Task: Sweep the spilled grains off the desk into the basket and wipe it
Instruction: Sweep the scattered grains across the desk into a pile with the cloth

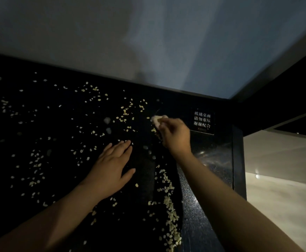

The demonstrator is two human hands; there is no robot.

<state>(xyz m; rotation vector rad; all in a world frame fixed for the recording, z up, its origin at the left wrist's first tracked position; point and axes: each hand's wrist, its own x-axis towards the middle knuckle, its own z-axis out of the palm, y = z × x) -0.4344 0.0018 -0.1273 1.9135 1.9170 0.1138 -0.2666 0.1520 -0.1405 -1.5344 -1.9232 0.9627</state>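
Pale wall (112, 33) runs along the far edge of the desk. Light floor (279, 197) is visible beyond the right edge.

Desk (199, 215): dark, glossy top with a speckled strip along the right edge.

Grains (170, 211): pale, scattered over most of the top. They are densest in a band running from the near edge up beside the right strip, and thinner toward the left and far edges.

Left hand (110, 170): palm down on the desk mid-surface, fingers straight and released, thumb spread. Fingertips touch a few grains.

Right hand (176, 135): near the far right corner, fingers curled and grasping a pale wad (157, 120) that is pressed to the surface. Its material can't be made out because of blur.

Small dark sign (202, 120) with white characters sits just right of that hand, at the far right corner.
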